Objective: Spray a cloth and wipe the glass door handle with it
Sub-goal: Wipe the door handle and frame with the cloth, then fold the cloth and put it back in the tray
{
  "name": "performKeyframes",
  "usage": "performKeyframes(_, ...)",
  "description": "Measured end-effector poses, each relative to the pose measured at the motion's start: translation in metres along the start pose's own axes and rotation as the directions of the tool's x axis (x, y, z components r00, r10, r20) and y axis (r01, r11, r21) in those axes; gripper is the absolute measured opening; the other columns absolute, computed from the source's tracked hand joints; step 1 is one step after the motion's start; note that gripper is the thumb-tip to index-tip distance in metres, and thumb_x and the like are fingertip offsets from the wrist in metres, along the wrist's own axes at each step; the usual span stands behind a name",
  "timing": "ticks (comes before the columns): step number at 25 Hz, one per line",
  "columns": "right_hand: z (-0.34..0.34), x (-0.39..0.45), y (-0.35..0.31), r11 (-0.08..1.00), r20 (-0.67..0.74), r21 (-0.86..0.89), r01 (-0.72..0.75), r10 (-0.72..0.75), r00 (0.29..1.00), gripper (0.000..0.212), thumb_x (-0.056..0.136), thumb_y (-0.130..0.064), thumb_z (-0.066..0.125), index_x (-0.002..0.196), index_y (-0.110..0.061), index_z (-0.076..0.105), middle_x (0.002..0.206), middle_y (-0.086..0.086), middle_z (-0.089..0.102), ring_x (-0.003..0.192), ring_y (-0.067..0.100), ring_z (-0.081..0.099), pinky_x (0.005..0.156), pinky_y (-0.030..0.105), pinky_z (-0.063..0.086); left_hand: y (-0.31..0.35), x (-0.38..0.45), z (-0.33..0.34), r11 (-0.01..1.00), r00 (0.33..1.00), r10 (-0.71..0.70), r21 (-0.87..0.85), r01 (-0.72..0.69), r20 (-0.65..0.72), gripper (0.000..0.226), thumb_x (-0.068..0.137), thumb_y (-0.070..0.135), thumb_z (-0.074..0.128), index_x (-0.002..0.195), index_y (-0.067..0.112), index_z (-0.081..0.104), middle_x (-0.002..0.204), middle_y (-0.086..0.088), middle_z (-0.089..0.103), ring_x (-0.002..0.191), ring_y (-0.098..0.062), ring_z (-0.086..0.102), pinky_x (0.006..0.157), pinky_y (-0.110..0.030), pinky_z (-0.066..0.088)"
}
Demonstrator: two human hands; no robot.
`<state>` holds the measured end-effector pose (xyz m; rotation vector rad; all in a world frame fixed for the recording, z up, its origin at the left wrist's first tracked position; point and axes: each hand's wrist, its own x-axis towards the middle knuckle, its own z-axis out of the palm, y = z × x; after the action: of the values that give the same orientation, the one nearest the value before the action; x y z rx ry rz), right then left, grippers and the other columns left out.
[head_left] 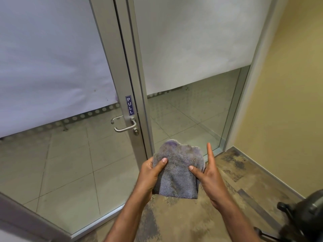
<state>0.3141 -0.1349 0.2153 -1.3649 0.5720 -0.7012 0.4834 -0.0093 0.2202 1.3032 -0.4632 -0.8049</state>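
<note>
Both forearms are reaching forward from the bottom edge, converging on a folded grey cloth (178, 172) held in front of the door, above the brown patterned carpet (192, 220).

Left hand (151, 173): palm is cupping the cloth's left edge from below, thumb lying flat across the top face, so the grip is pinching the cloth between thumb and the fingers underneath (those fingers are hidden by the fabric).

Right hand (209, 179): thumb is pressing on the cloth's right side; the other fingers are mostly behind the fabric, so it is holding that edge too. Index finger is sticking straight up and forward, clear of the cloth.

The cloth is showing a purple stain near its far edge; the near edge is hanging slack between the wrists.

Metal lever door handle (125, 127) is sitting on the aluminium frame of the glass door (73, 154), up and left of the cloth, apart from it. A blue "PULL" sticker (129, 105) is sitting just above the handle.
</note>
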Motion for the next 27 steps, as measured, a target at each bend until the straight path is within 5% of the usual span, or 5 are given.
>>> performKeyframes(8,-0.008,-0.007,-0.001,0.933,0.083,-0.359,0.038,-0.008,0.997,0.065,0.083,-0.029,0.086,0.139,-0.044,0.057,0.135,-0.031,0.06,0.12,-0.012,0.059,0.096,0.02,0.056,-0.003,0.004,-0.007,0.805,0.938,0.321,0.559,-0.196,-0.134,0.027,0.083,0.048,0.086,0.088,0.022,0.081,0.128,0.012,0.056,0.127,-0.013,0.046,0.103,-0.027,0.045)
performKeyframes(14,-0.012,-0.022,0.006,0.895,-0.075,-0.445,-0.019,-0.016,0.997,0.026,0.074,-0.046,0.089,0.095,-0.038,0.077,0.111,-0.007,0.054,0.097,-0.005,0.057,0.079,0.017,0.046,-0.004,-0.006,-0.007,0.83,0.918,0.396,0.429,-0.357,-0.001,0.026,0.079,0.061,0.077,0.098,0.044,0.084,0.144,0.032,0.061,0.148,0.004,0.043,0.123,-0.035,0.036)
performKeyframes(16,-0.014,-0.03,0.008,0.95,-0.09,-0.305,-0.064,0.038,0.995,0.033,0.068,-0.048,0.09,0.094,-0.03,0.078,0.121,-0.008,0.058,0.108,-0.001,0.06,0.083,0.017,0.048,-0.009,-0.006,-0.003,0.886,0.938,0.347,0.332,-0.324,-0.01,0.039,0.081,0.061,0.08,0.103,0.03,0.085,0.122,0.02,0.077,0.128,0.0,0.064,0.121,-0.043,0.042)
performKeyframes(19,-0.016,-0.049,0.01,0.991,-0.1,-0.017,-0.135,0.133,0.986,0.03,0.072,-0.042,0.088,0.094,-0.025,0.076,0.1,-0.005,0.077,0.093,0.011,0.074,0.073,0.023,0.055,-0.013,-0.01,0.014,0.959,0.975,0.215,0.2,-0.201,-0.052,0.059,0.067,0.081,0.083,0.063,0.023,0.072,0.065,0.011,0.063,0.063,-0.009,0.058,0.066,-0.029,0.052)
performKeyframes(27,-0.051,-0.124,0.029,0.94,-0.595,0.327,-0.096,0.284,0.752,0.065,0.073,-0.051,0.086,0.12,-0.012,0.061,0.103,0.004,0.08,0.092,0.018,0.078,0.069,0.026,0.061,-0.065,-0.028,0.079,0.967,0.93,-0.223,0.186,0.173,0.293,0.049,0.07,0.059,0.082,0.092,0.015,0.079,0.093,-0.01,0.081,0.082,-0.025,0.076,0.068,-0.034,0.061)
